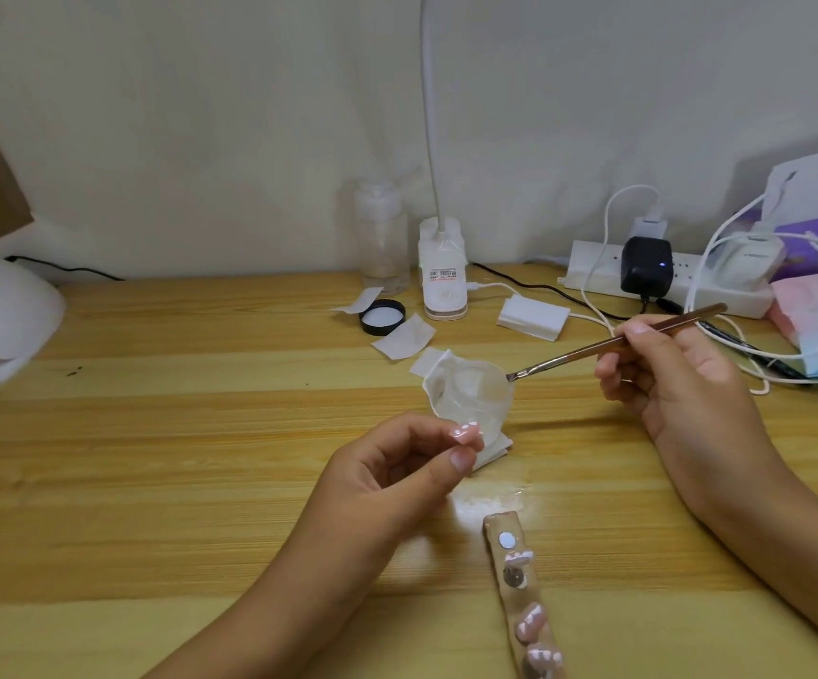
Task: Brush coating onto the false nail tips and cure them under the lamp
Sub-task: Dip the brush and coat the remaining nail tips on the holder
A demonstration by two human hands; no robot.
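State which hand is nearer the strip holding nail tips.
Left. The left hand, pinching a nail tip, is beside the strip; the right hand, holding the brush, is farther back and right.

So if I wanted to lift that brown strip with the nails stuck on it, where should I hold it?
Probably the bare far end of the strip, pinched across its long edges from the sides. The nails sit along the rest of its top face, so fingers pressing from above would touch them.
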